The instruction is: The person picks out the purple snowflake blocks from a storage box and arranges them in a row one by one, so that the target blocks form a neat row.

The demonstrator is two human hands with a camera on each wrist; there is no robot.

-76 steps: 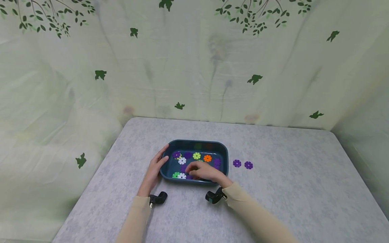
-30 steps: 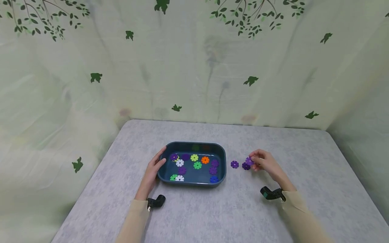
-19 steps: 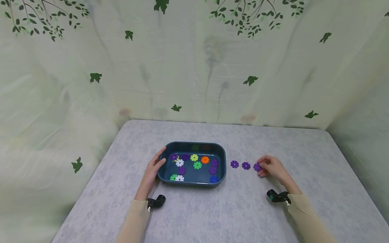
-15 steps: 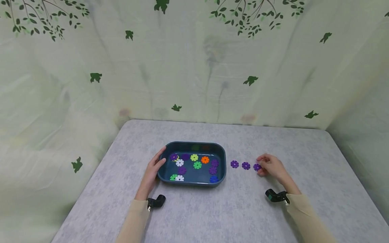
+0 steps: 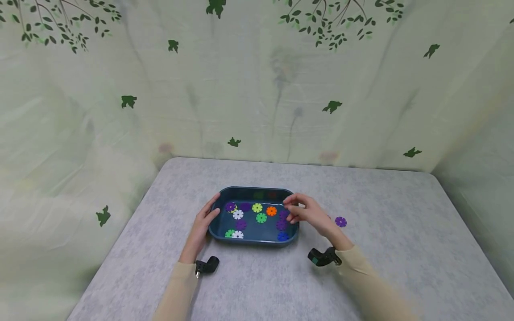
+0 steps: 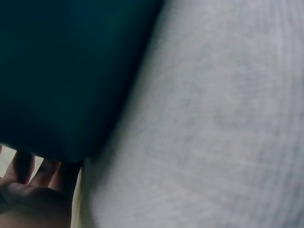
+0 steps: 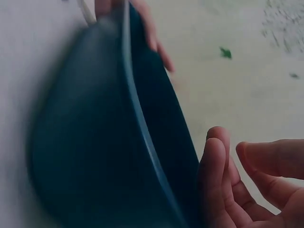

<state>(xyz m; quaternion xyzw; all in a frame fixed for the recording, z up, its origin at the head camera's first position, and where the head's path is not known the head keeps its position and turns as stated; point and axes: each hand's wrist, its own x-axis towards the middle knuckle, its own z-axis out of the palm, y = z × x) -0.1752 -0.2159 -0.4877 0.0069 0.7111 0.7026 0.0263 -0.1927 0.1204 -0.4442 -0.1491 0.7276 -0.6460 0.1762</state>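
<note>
A dark teal rectangular tray holds several flower-shaped plastic discs in purple, white, green, yellow, orange and blue. At its left end, my left hand grips the wall, thumb over the rim and fingers along the outside; the left wrist view shows those fingers against the tray. Over the right rim hovers my right hand, thumb and fingertips apart with nothing between them, as the right wrist view also shows. An orange disc lies near its fingertips. One purple disc rests on the table to its right; the hand hides the neighbouring discs.
The grey mottled table extends on both sides of the tray. Behind it hangs a pale curtain printed with leaves and birds. Each wrist carries a small black camera.
My right hand took a purple disc from the tray, set it at the right end of the row on the table, released it and moved back left over the tray. The left hand stayed put.
</note>
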